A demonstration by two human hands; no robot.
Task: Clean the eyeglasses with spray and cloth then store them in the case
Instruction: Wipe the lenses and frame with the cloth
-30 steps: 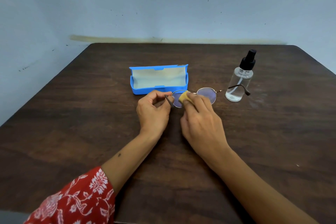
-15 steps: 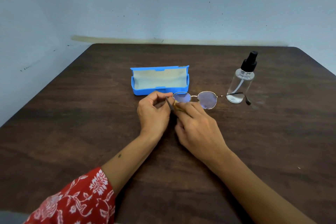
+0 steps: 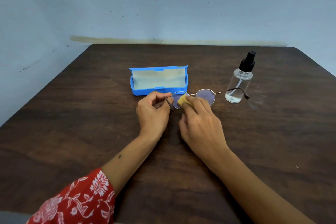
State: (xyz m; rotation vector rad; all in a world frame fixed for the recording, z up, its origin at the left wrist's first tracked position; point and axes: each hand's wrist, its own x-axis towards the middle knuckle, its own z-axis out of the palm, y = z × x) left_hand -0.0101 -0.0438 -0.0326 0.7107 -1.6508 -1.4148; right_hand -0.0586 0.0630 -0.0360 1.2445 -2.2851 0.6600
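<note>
Gold-rimmed round eyeglasses (image 3: 205, 96) are pinched at one temple by the left hand (image 3: 153, 112); the right hand (image 3: 201, 123) pinches a yellow cloth (image 3: 182, 100) against one lens.

A blue case (image 3: 158, 91) with pale lining, a yellow cloth (image 3: 182, 100), a clear bottle (image 3: 238, 85) capped black at two o'clock — and a red, white-flowered sleeve (image 3: 80, 200) on the dark brown table (image 3: 72, 123).
</note>
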